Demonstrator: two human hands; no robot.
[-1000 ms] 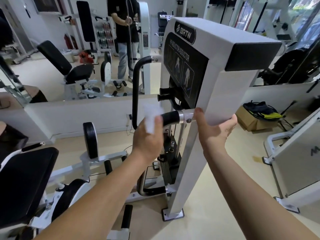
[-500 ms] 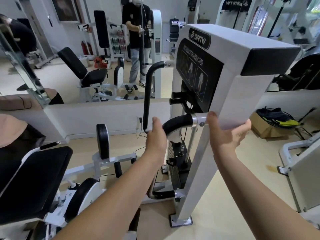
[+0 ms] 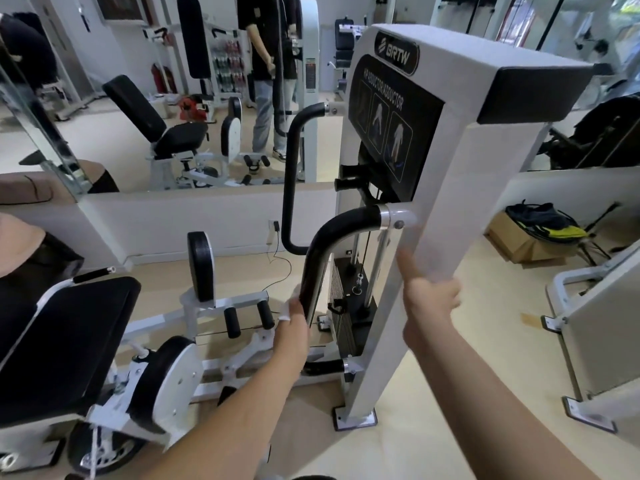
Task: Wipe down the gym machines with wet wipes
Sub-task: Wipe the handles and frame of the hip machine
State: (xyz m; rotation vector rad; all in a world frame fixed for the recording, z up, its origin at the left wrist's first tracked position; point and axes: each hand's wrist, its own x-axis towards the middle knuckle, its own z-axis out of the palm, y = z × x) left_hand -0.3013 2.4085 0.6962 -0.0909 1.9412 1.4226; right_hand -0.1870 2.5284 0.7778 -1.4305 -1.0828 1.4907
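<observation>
A white hip adductor machine (image 3: 446, 174) stands in front of me, with a curved black padded handle (image 3: 332, 233) running down from its frame. My left hand (image 3: 291, 332) grips the lower part of that handle through a white wet wipe (image 3: 290, 306), only bits of which show around my fingers. My right hand (image 3: 429, 299) holds the slanted white upright of the machine, thumb up on its near face and fingers wrapped behind the edge.
The machine's black seat (image 3: 59, 341) and leg pads (image 3: 162, 379) sit at lower left. A mirror wall (image 3: 156, 98) behind reflects benches and a standing person. A cardboard box with a bag (image 3: 533, 233) lies right, and another white machine (image 3: 602, 323) stands at the far right.
My left hand has slid with the wipe from the top bend of the black handle down its vertical part. My right hand has dropped lower along the white upright.
</observation>
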